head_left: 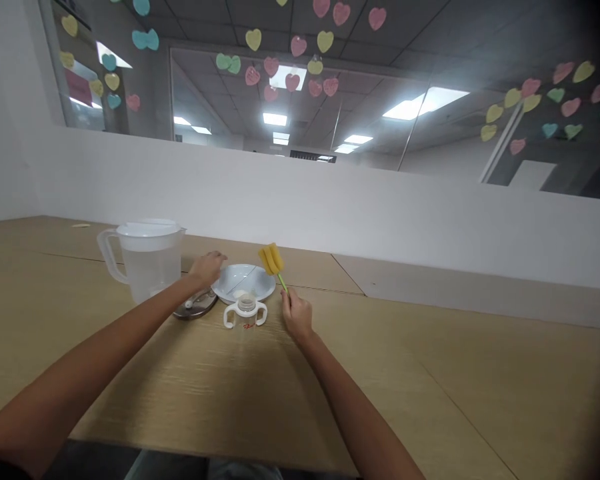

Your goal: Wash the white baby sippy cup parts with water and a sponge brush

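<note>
My right hand [297,313] is closed round the green handle of a yellow sponge brush [271,259], whose sponge head stands up over the right rim of a white divided bowl [244,282]. My left hand [208,267] rests palm down at the bowl's left rim, fingers curled over the edge. In front of the bowl stands a small clear two-handled baby cup [245,312] with white handles. A dark round lid [195,305] lies flat just under my left wrist.
A clear plastic pitcher [147,261] with a white lid and handle stands to the left of the bowl. The wooden table [430,373] runs to a white partition wall [330,200] behind. Glass above carries coloured paper hearts.
</note>
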### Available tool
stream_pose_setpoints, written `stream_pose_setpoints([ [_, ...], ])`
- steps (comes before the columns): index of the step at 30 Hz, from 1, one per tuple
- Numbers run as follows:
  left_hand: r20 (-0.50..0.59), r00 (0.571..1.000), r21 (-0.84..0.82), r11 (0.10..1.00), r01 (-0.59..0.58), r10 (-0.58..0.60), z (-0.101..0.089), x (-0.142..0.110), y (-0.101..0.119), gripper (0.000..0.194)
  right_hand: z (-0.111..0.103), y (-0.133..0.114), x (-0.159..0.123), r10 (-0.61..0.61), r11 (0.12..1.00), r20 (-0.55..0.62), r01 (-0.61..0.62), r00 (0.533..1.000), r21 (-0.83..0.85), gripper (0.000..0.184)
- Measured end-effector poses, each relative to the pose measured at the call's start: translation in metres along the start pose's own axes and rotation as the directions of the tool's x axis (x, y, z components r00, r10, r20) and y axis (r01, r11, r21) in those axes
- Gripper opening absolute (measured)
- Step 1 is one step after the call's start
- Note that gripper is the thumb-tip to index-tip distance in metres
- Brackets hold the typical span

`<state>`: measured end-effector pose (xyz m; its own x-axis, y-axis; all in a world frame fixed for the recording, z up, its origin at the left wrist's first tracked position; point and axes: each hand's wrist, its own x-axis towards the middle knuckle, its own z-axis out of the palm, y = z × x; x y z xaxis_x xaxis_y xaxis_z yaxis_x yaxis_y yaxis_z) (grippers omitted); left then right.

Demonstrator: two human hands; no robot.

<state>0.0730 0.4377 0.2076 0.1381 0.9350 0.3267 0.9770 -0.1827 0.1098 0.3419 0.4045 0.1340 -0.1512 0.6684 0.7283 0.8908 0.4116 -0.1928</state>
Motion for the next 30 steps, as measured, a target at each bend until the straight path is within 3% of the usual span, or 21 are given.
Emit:
stream_pose_setpoints([
  [4, 0.109, 0.979, -0.187, 0.971, -0.148, 0.170, 0.006, 0.012, 0.044, 0.035, -0.001, 0.000, 0.000, 0.024, 1.000, 0.063, -0.023, 0.998, -0.012, 0.047],
  [8, 0.221, 0.957, -0.286, 0.950, -0.122, 0.189, 0.030, 0.019, 0.061, 0.028, -0.002, 0.001, 0.000, 0.087, 0.996, 0.125, -0.082, 0.988, -0.047, 0.043],
  [12, 0.176, 0.969, -0.362, 0.927, -0.101, 0.174, 0.032, 0.026, 0.053, 0.025, -0.003, 0.004, 0.001, 0.140, 0.987, 0.180, -0.122, 0.974, -0.106, 0.039],
  [19, -0.045, 0.990, -0.554, 0.821, -0.138, 0.136, -0.010, 0.029, 0.037, 0.032, -0.004, -0.005, 0.003, 0.083, 0.976, 0.296, -0.018, 0.952, -0.217, 0.037],
  [23, -0.167, 0.986, -0.601, 0.792, -0.108, 0.008, -0.024, 0.020, 0.029, 0.038, -0.006, -0.009, 0.004, 0.157, 0.963, 0.240, -0.094, 0.958, -0.253, 0.039],
  [25, -0.202, 0.978, -0.600, 0.796, -0.082, -0.052, -0.028, 0.013, 0.024, 0.039, -0.006, -0.007, 0.004, 0.159, 0.959, 0.248, -0.090, 0.956, -0.268, 0.038],
  [27, -0.221, 0.970, -0.593, 0.804, -0.051, -0.102, -0.032, 0.004, 0.017, 0.037, -0.005, -0.005, 0.003, 0.085, 0.965, 0.289, -0.007, 0.953, -0.262, 0.038],
  [30, -0.211, 0.964, -0.359, 0.930, 0.079, -0.163, -0.037, -0.009, 0.004, 0.037, -0.003, -0.004, 0.001, 0.002, 0.967, 0.298, 0.073, 0.955, -0.242, 0.039],
])
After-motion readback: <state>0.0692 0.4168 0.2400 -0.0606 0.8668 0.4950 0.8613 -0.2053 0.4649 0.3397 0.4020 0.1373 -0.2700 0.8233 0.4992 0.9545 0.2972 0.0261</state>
